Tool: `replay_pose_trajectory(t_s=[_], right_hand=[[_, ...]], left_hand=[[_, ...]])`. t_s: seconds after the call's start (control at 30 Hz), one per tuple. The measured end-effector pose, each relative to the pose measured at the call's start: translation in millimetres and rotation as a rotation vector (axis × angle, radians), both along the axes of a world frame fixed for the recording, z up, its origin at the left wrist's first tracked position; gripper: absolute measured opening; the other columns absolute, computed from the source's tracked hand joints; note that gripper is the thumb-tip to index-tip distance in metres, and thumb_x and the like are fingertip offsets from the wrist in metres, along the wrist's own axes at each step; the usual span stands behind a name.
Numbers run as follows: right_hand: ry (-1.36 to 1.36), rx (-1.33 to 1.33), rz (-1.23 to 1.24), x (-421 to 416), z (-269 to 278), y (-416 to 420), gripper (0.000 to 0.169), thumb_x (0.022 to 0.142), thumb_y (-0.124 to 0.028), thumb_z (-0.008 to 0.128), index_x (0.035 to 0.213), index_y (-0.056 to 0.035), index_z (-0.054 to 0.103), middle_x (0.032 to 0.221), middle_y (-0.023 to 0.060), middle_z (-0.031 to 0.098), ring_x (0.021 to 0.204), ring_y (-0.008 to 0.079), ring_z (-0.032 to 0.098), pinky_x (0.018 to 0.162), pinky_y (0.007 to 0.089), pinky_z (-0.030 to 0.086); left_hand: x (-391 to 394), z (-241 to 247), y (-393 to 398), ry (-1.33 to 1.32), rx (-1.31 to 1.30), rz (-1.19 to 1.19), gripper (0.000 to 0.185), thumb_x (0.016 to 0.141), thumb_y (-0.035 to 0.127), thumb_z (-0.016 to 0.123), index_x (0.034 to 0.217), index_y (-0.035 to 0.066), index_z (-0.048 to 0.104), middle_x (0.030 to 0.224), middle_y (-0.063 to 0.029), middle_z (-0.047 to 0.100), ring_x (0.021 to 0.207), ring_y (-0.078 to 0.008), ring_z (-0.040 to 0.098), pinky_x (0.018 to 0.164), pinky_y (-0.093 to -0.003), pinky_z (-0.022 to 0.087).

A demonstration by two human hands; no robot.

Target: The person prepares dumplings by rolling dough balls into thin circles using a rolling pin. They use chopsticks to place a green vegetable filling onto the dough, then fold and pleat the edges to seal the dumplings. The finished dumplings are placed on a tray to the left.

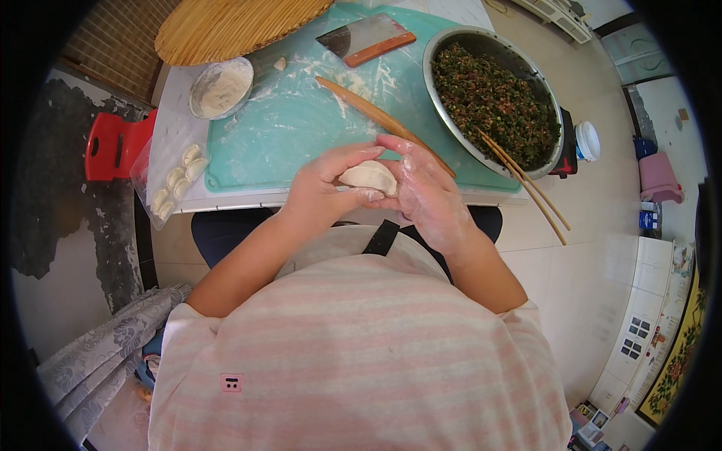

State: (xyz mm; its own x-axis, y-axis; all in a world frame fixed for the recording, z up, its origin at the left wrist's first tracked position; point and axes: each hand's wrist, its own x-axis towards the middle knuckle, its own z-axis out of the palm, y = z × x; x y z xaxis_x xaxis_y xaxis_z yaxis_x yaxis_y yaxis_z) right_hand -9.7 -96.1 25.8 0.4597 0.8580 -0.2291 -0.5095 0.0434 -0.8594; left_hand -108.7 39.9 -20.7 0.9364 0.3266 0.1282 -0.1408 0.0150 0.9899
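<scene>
A folded, half-moon dumpling (pixel 369 176) is held between both hands above the near edge of the green mat (pixel 271 146). My left hand (pixel 333 180) grips its left side between thumb and fingers. My right hand (pixel 428 194), dusted with flour, closes on its right end. Just beyond the hands a wooden rolling pin (pixel 383 119) lies slantwise on the floured mat. To the right, a metal basin (pixel 431 96) holds chopped green and reddish filling (pixel 491 101), with wooden chopsticks (pixel 527 189) resting over its near rim. Several shaped dumplings (pixel 179 179) lie in a clear plastic tray at the left.
A bowl of flour (pixel 221 90) stands at the mat's left, near a small dough piece (pixel 280 63). A dough scraper with a wooden handle (pixel 379 49) lies at the back. A round woven tray (pixel 237 28) overhangs the far left, above a red chair (pixel 115 145).
</scene>
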Motion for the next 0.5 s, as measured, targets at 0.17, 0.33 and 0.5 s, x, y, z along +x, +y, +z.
replay_pose_trajectory(t_s=[0.17,0.33,0.5], right_hand=[[-0.792,-0.256,-0.094,13.8,2.5,-9.3,0.026,0.092,-0.023,0.044,0.100,-0.0012,0.056,0.086,0.0131,0.061,0.076,0.0215,0.061,0.069,0.0312,0.049],[-1.261,-0.235,-0.031,15.1,-4.9,-6.9,0.017,0.085,-0.019,0.052,0.076,-0.0051,0.056,0.066,0.0133,0.055,0.059,0.0306,0.054,0.053,0.0369,0.042],[-1.453,-0.150,-0.030,10.5,-8.8,-0.3,0.016,0.083,-0.017,0.054,0.071,-0.0068,0.053,0.062,0.0114,0.051,0.056,0.0326,0.051,0.049,0.0396,0.038]], left_hand=[[-0.1,3.2,0.6,0.040,-0.281,-0.037,0.044,0.072,-0.008,0.063,0.114,0.001,0.052,0.113,-0.0158,0.057,0.099,-0.0200,0.058,0.087,-0.0304,0.048],[-0.1,13.6,0.7,-0.025,-0.397,0.018,0.041,0.073,-0.007,0.063,0.111,0.001,0.053,0.109,-0.0180,0.058,0.097,-0.0205,0.059,0.084,-0.0314,0.049],[0.7,13.6,-2.0,-0.063,-0.328,0.050,0.042,0.072,-0.008,0.064,0.111,0.001,0.053,0.108,-0.0187,0.059,0.098,-0.0217,0.059,0.084,-0.0323,0.049]])
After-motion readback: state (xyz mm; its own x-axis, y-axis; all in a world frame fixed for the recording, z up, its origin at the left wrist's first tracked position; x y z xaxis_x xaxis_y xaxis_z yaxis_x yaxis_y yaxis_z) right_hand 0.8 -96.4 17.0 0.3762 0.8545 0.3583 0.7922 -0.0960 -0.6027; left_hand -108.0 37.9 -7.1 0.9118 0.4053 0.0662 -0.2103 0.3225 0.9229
